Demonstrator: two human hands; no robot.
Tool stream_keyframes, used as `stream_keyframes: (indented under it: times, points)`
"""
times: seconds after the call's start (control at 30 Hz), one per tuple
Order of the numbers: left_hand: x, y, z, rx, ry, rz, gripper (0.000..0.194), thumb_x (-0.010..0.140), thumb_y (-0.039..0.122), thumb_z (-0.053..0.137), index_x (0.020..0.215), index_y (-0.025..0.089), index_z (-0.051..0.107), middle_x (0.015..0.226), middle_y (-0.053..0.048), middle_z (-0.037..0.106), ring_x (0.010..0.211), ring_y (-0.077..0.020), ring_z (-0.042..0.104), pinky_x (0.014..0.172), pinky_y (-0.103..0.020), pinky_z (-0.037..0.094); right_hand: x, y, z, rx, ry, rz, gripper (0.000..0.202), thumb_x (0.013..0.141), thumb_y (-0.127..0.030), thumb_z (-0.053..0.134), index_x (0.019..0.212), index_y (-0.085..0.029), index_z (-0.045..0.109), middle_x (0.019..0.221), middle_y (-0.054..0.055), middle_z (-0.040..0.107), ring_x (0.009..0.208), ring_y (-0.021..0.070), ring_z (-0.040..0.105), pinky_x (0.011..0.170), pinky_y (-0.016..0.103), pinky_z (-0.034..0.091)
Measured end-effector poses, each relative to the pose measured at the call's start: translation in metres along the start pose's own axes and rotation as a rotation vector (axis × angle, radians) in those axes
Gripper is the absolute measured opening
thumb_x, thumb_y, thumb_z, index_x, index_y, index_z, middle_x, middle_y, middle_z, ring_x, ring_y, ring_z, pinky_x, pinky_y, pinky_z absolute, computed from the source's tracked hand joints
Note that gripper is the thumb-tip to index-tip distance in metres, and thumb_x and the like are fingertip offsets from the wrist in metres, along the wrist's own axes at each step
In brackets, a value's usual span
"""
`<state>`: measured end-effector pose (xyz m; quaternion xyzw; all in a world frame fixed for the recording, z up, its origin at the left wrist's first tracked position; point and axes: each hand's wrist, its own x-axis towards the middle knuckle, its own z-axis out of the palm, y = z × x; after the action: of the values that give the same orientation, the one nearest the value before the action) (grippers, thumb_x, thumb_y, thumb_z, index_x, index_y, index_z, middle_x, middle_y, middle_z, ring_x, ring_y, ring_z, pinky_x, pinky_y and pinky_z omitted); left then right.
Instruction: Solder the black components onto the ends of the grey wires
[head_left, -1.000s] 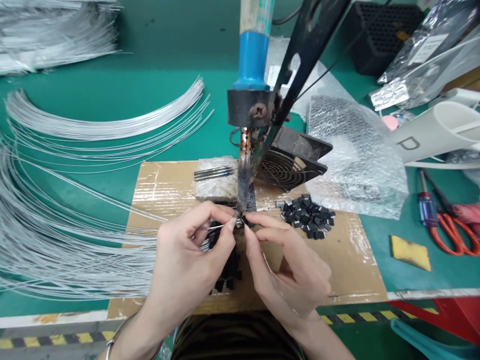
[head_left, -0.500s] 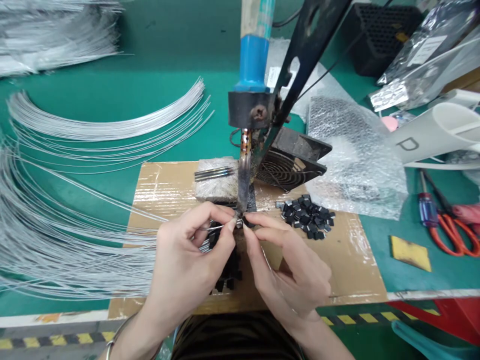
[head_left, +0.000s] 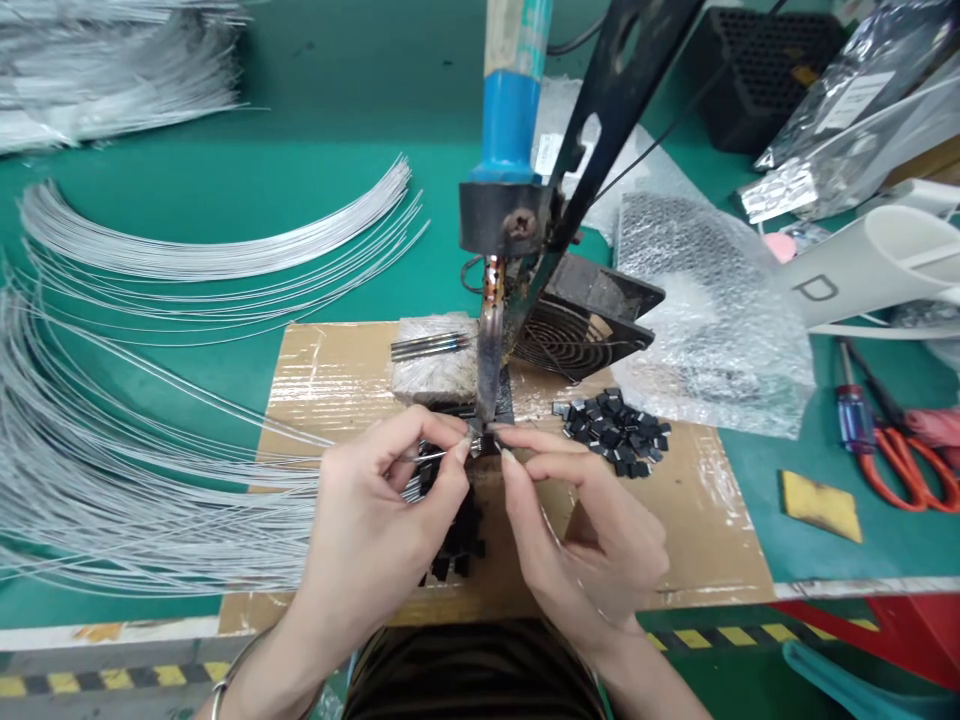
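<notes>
My left hand (head_left: 390, 510) is closed in a pinch on a thin grey cable (head_left: 431, 457) close to its end. A small black connector (head_left: 487, 444) with a shiny metal part sits at the cable's end, just under the soldering iron's tip (head_left: 487, 395). My right hand (head_left: 585, 510) has its thumb and index finger closed about the connector's right side; a thin bright strand crosses its palm. The fingertips partly hide the joint between cable and connector. Below my left fingers lie several black connectors (head_left: 454, 550), partly covered by the hand.
The soldering iron (head_left: 511, 120) hangs point-down on a black metal arm (head_left: 615, 110). Behind it stands a small fan (head_left: 577, 330). Loose black connectors (head_left: 619, 432) are heaped on the cardboard (head_left: 705, 530). Grey cable bundles (head_left: 150, 480) spread at left; orange-handled scissors (head_left: 911, 470) lie at right.
My right fingertips have shifted slightly right, and more of the black connector shows between the hands. My left hand has barely moved.
</notes>
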<state>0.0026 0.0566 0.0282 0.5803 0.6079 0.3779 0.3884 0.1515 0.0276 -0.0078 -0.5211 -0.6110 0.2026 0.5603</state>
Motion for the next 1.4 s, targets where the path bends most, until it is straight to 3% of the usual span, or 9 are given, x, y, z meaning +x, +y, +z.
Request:
stream_keyframes:
  times: [0.17, 0.27, 0.37, 0.57, 0.67, 0.83, 1.03, 1.2, 1.4]
  points:
    - [-0.007, -0.006, -0.006, 0.036, 0.014, -0.015, 0.010, 0.086, 0.017, 0.070, 0.079, 0.024, 0.072, 0.086, 0.003, 0.079, 0.063, -0.0118, 0.066, 0.052, -0.023, 0.045, -0.001, 0.013, -0.022, 0.100, 0.222, 0.362, 0.007, 0.099, -0.021, 0.067, 0.093, -0.021, 0.071, 0.075, -0.002, 0.067, 0.069, 0.0143, 0.067, 0.068, 0.029, 0.055]
    - [-0.011, -0.010, -0.009, 0.050, 0.018, 0.003, 0.009, 0.086, 0.018, 0.071, 0.080, 0.024, 0.073, 0.088, 0.003, 0.079, 0.065, -0.0127, 0.067, 0.050, -0.024, 0.042, 0.004, 0.027, -0.046, 0.476, 0.254, 0.497, 0.037, 0.103, -0.042, 0.055, 0.088, -0.019, 0.079, 0.073, 0.002, 0.070, 0.067, 0.0163, 0.067, 0.065, 0.031, 0.055]
    - [-0.013, -0.012, -0.012, 0.074, 0.052, 0.017, 0.010, 0.088, 0.019, 0.071, 0.082, 0.026, 0.072, 0.089, 0.003, 0.080, 0.068, -0.0135, 0.068, 0.049, -0.025, 0.041, 0.005, 0.041, -0.067, 0.501, 0.350, 0.598, 0.063, 0.105, -0.055, 0.037, 0.100, -0.013, 0.084, 0.094, 0.014, 0.081, 0.091, 0.0253, 0.076, 0.073, 0.037, 0.058]
    - [-0.025, -0.018, -0.020, 0.469, 0.208, 0.349, 0.013, 0.088, 0.012, 0.072, 0.090, 0.024, 0.069, 0.090, 0.006, 0.080, 0.046, -0.0073, 0.036, 0.056, -0.029, 0.043, -0.008, 0.057, -0.073, 0.094, 0.380, 0.545, 0.066, 0.107, -0.060, 0.033, 0.101, -0.014, 0.080, 0.090, 0.010, 0.080, 0.084, 0.0251, 0.074, 0.071, 0.039, 0.053]
    - [-0.033, -0.027, -0.019, 0.614, 0.375, 0.477, 0.027, 0.082, 0.003, 0.077, 0.101, 0.021, 0.071, 0.095, 0.001, 0.081, 0.055, -0.0082, 0.054, 0.066, -0.029, 0.049, -0.011, 0.058, -0.069, 0.058, 0.341, 0.538, 0.069, 0.107, -0.061, 0.028, 0.100, -0.013, 0.077, 0.088, 0.010, 0.079, 0.080, 0.0250, 0.072, 0.071, 0.041, 0.052]
    - [-0.036, -0.044, -0.011, 0.430, 0.385, 0.342, 0.018, 0.089, 0.006, 0.073, 0.097, 0.022, 0.074, 0.098, -0.004, 0.078, 0.108, -0.0225, 0.073, 0.094, -0.036, 0.055, -0.010, 0.057, -0.068, 0.063, 0.358, 0.552, 0.068, 0.106, -0.062, 0.031, 0.094, -0.013, 0.075, 0.089, 0.011, 0.078, 0.077, 0.0248, 0.072, 0.072, 0.042, 0.054]
    - [-0.032, -0.049, -0.026, 0.349, 0.204, 0.170, 0.007, 0.092, 0.022, 0.073, 0.092, 0.027, 0.078, 0.109, -0.003, 0.078, 0.114, -0.0246, 0.070, 0.100, -0.041, 0.053, -0.013, 0.059, -0.070, 0.081, 0.395, 0.548, 0.064, 0.104, -0.064, 0.036, 0.089, -0.015, 0.074, 0.089, 0.010, 0.077, 0.075, 0.0255, 0.072, 0.071, 0.043, 0.053]
    - [0.015, -0.045, -0.061, 0.556, 0.303, 0.192, 0.010, 0.094, 0.032, 0.070, 0.094, 0.023, 0.075, 0.109, -0.006, 0.077, 0.108, -0.0250, 0.071, 0.103, -0.042, 0.051, -0.018, 0.064, -0.077, 0.140, 0.378, 0.545, 0.061, 0.103, -0.064, 0.039, 0.090, -0.016, 0.075, 0.088, 0.011, 0.077, 0.072, 0.0278, 0.071, 0.071, 0.046, 0.053]
    - [0.134, -0.068, -0.090, 0.665, 0.260, 0.094, 0.017, 0.085, 0.034, 0.075, 0.092, 0.019, 0.075, 0.088, -0.007, 0.071, 0.084, -0.0253, 0.064, 0.088, -0.041, 0.047, -0.015, 0.063, -0.074, 0.155, 0.396, 0.543, 0.053, 0.106, -0.051, 0.040, 0.086, -0.017, 0.075, 0.086, 0.010, 0.077, 0.070, 0.0248, 0.070, 0.069, 0.042, 0.053]
